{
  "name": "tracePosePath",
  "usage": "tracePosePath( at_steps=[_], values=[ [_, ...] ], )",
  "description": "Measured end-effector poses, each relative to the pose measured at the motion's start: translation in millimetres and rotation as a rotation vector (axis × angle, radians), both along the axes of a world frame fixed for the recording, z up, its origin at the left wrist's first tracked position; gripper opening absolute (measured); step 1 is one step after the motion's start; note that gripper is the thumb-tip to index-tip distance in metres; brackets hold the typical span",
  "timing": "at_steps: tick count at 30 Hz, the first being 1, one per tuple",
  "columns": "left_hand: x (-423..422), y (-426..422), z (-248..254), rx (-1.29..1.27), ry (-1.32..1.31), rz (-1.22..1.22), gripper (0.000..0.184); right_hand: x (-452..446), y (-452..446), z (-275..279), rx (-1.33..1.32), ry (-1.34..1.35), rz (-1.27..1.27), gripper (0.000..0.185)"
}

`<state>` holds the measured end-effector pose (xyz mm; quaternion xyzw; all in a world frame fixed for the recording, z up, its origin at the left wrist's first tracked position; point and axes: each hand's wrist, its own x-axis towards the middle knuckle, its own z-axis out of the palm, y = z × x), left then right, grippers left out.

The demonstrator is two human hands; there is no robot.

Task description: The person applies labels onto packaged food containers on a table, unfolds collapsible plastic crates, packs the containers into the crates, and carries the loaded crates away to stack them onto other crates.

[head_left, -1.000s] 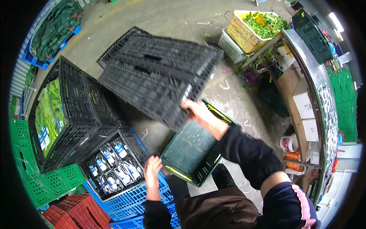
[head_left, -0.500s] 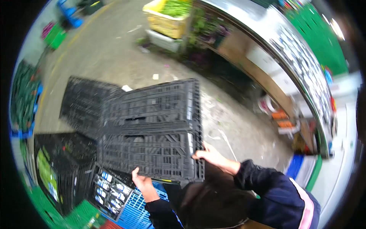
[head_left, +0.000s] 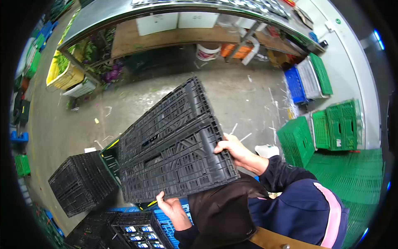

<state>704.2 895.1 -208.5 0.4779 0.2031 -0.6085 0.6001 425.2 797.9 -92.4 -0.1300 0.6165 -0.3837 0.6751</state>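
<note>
A black folded plastic crate (head_left: 166,143), with slotted panels, is held up in front of me at a tilt. My right hand (head_left: 236,151) grips its right edge, thumb on the top face and fingers hidden underneath. At the lower edge, my left hand (head_left: 175,211) holds the same crate with the thumb showing and the other fingers mostly concealed. Beyond its left side stands a stack of black crates (head_left: 81,182). Below my left hand are a blue crate (head_left: 168,226) and a black crate holding packs with blue and white labels (head_left: 143,236).
A metal-topped table (head_left: 103,25) runs across the far side, with a white bucket (head_left: 208,53) beneath it. Green crates (head_left: 296,141) are stacked at the right, near a blue crate (head_left: 295,85). A yellow tub of greens (head_left: 64,74) stands at the left.
My view has swung to the right, bringing the green crates into sight. The folded crate has tilted, its right end now angled upward, and both hands keep hold of it.
</note>
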Motion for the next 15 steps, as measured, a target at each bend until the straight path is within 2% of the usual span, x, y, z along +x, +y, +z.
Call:
tracePosePath(
  at_steps=[2, 5, 7, 8, 9, 11, 12, 13, 14, 15],
  values=[
    [6.6, -12.1, -5.9, 0.005, 0.149, -0.083, 0.049, 14.2, 5.7, 19.2, -0.041, 0.106, -0.059, 0.041],
    [4.6, -10.4, -53.0, -0.044, 0.307, -0.308, 0.048, 29.0, 9.7, 34.0, -0.119, 0.273, -0.086, 0.036],
    [12.8, -11.0, -82.4, 0.075, 0.59, -0.555, 0.051, 47.0, 9.3, 11.2, -0.173, 0.482, -0.006, 0.035],
    [13.2, -14.4, -86.7, 0.05, 0.624, -0.814, 0.055, 46.6, 6.4, 8.0, -0.19, 0.639, 0.063, 0.037],
    [2.5, -7.6, -95.0, 0.058, 0.411, -0.972, 0.048, 40.9, 1.9, -2.1, -0.189, 0.775, 0.133, 0.046],
    [-11.5, -11.5, -99.0, -0.044, 0.227, -1.15, 0.039, 22.1, -2.3, -40.3, -0.24, 0.989, 0.231, 0.056],
    [-21.3, -19.2, -99.4, -0.066, 0.194, -1.132, 0.032, 5.1, -5.8, -57.5, -0.234, 0.968, 0.235, 0.056],
    [-43.2, -29.3, -96.9, -0.095, 0.186, -1.09, 0.033, -25.7, -9.7, -66.5, -0.233, 0.996, 0.351, 0.06],
    [-59.7, -39.8, -96.6, -0.094, 0.084, -1.085, 0.032, -52.2, -12.4, -78.2, -0.239, 1.025, 0.463, 0.063],
    [-80.3, -45.6, -93.8, -0.093, -0.021, -1.079, 0.03, -82.9, -9.0, -91.8, -0.241, 0.999, 0.462, 0.063]
  ],
)
